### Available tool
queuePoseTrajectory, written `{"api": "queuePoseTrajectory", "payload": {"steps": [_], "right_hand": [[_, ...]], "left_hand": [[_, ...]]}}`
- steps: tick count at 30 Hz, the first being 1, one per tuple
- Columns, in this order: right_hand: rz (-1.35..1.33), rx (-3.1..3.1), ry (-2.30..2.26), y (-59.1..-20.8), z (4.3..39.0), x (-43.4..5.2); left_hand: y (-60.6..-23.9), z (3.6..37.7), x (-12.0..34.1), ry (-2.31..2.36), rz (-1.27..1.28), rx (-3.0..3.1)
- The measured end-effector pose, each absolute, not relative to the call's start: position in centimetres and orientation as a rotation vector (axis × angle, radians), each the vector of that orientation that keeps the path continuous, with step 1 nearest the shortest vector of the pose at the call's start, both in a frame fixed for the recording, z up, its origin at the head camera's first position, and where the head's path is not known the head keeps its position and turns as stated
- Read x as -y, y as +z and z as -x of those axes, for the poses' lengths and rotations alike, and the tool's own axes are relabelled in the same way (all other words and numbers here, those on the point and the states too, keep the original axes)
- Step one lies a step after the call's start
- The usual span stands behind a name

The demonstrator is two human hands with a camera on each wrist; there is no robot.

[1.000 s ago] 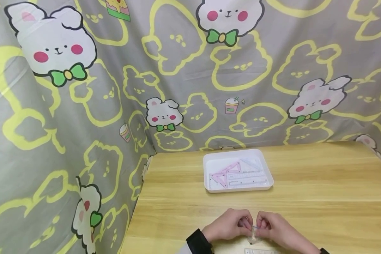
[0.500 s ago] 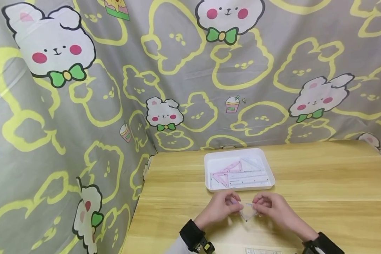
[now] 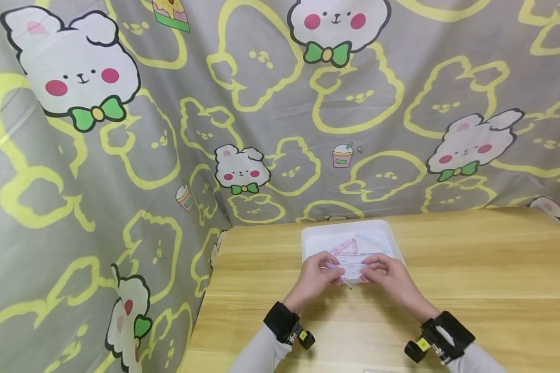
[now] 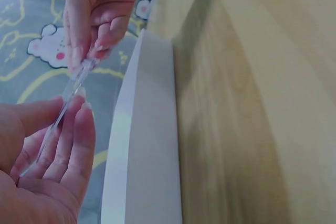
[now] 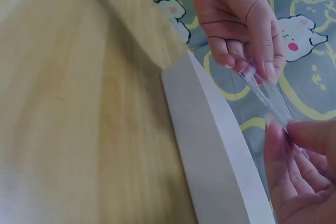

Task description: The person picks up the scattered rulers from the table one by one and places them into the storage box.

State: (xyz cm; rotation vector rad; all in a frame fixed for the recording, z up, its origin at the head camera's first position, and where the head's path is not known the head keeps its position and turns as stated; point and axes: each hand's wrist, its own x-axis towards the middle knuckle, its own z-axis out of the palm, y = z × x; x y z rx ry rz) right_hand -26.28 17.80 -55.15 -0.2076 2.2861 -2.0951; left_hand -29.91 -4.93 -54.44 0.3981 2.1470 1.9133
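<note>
Between both hands is a small clear plastic set square, one corner pointing toward me. My left hand pinches one end of it between thumb and fingers. The other end is pinched by my right hand. Both hands hover over the near edge of a white tray. In the left wrist view, the set square shows nearly edge-on, above the tray wall. Inside the tray, a pink set square and a clear ruler are visible, partly hidden by the hands.
The tray stands on a wooden table near its back edge. A patterned curtain hangs behind and to the left. A clear ruler just shows at the bottom of the head view.
Both hands have moved forward, away from me, carrying the set square from the near part of the table to over the tray's near edge. The grip stays two-handed.
</note>
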Motion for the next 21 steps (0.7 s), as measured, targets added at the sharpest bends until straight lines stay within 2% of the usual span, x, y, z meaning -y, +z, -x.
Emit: {"api": "queuePoseTrajectory", "payload": {"steps": [8,21], "right_hand": [[0.077,-2.337,-2.082,-54.3,29.9,-17.1],[-0.069,-2.563,-1.825,-56.0,35.4,-15.7]], "left_hand": [[-54.6,32.6,4.8,2.025,-0.314,-2.133],[-55.0,37.4,5.2,1.743,-0.26,-2.492]]}}
